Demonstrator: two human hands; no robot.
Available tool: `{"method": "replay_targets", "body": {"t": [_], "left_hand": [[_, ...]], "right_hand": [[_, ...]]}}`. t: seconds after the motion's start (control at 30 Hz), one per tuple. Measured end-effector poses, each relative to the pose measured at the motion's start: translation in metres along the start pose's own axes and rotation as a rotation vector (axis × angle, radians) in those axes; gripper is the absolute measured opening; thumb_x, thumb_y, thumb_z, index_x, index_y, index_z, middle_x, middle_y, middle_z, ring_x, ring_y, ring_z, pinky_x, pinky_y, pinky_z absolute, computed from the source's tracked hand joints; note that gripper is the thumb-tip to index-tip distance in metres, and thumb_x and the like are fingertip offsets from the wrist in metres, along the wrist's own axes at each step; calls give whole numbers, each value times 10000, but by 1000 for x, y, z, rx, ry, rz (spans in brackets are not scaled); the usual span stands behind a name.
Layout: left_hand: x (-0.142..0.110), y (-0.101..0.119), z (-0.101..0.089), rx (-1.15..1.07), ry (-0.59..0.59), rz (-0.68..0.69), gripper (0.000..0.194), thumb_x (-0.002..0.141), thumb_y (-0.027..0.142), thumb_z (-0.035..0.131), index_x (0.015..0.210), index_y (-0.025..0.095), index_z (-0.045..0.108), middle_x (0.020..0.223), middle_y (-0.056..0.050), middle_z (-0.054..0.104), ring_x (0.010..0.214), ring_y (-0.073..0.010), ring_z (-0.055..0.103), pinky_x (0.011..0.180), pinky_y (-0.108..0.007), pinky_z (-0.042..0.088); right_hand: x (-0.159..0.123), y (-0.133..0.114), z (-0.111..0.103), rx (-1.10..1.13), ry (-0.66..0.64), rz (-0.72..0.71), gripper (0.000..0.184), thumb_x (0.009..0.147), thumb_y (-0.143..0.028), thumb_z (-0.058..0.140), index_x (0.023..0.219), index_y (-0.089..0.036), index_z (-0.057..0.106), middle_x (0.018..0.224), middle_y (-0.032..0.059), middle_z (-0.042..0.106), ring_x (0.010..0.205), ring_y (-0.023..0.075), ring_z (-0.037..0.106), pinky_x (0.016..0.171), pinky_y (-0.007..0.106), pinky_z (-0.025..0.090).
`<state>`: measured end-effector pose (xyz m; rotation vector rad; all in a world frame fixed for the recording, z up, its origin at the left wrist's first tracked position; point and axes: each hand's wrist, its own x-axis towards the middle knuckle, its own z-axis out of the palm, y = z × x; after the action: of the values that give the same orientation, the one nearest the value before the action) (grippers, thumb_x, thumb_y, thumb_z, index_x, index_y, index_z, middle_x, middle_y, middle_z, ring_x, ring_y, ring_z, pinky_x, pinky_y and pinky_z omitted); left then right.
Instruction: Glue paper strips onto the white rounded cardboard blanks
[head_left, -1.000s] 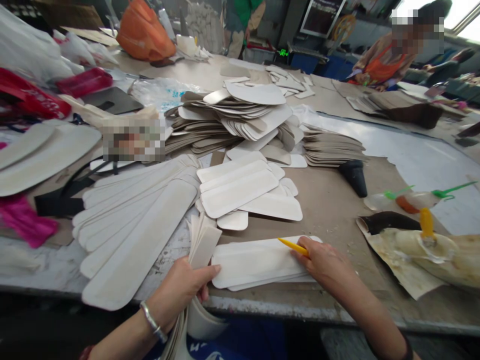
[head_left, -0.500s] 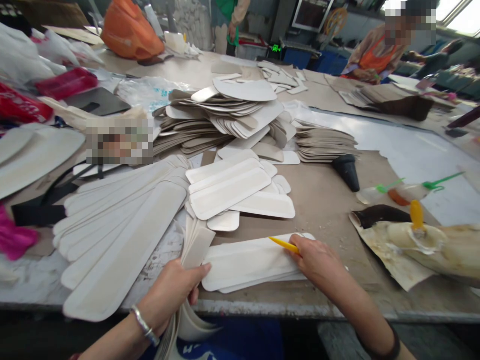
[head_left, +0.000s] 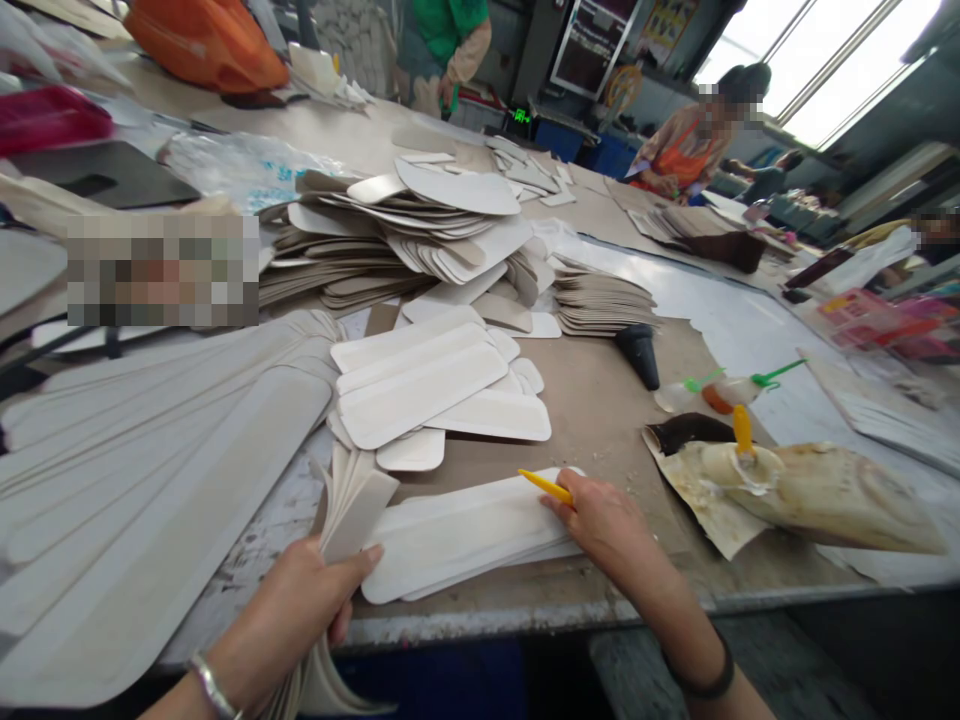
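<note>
My left hand is closed around a thick bundle of white strips held on edge at the near table edge, thumb on the top one. My right hand pinches a yellow stick and rests on the right end of a long white strip lying flat on a second one on the brown table.
Fanned long white strips lie at the left, shorter white pieces ahead, a tall heap of cut pieces behind. A black cone, glue bottles and a glue-smeared sheet are at the right. Other people work at the far side.
The view has swung to the right and slightly up. Both hands keep their hold and stay on the strips; the bundle and the flat strip sit as before.
</note>
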<state>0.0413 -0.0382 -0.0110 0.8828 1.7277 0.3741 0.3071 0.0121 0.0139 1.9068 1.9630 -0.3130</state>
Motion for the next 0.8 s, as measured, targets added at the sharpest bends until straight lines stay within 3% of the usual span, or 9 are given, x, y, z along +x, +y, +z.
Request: {"method": "replay_targets", "body": {"t": [0.33, 0.53, 0.7, 0.8], "left_hand": [[5, 0, 0, 9, -24, -4, 390, 543, 593, 498, 365, 250, 438, 266, 5, 409, 369, -158, 376, 510, -308, 326], [12, -11, 3, 7, -23, -12, 412, 561, 598, 506, 366, 237, 467, 235, 6, 373, 339, -157, 361, 478, -304, 299], [11, -13, 2, -14, -9, 2, 441, 574, 591, 514, 323, 236, 438, 263, -22, 444, 355, -156, 383, 492, -298, 306], [7, -12, 1, -55, -11, 19, 466, 573, 585, 520, 278, 240, 411, 269, -28, 440, 368, -159, 392, 504, -300, 317]], "right_hand": [[6, -1, 7, -16, 32, 21, 203, 895, -366, 462, 877, -204, 583, 804, 68, 690, 789, 240, 658, 555, 268, 347], [-3, 20, 5, -40, 128, 164, 233, 928, -334, 383, 868, -191, 557, 810, 90, 677, 773, 236, 647, 550, 278, 329], [-14, 28, 15, 131, 226, 131, 252, 923, -291, 352, 816, -195, 559, 724, 65, 645, 723, 211, 621, 598, 280, 369], [-15, 26, 24, 259, 254, 63, 232, 898, -233, 348, 858, -194, 573, 827, 76, 644, 807, 209, 603, 693, 295, 407]]}}
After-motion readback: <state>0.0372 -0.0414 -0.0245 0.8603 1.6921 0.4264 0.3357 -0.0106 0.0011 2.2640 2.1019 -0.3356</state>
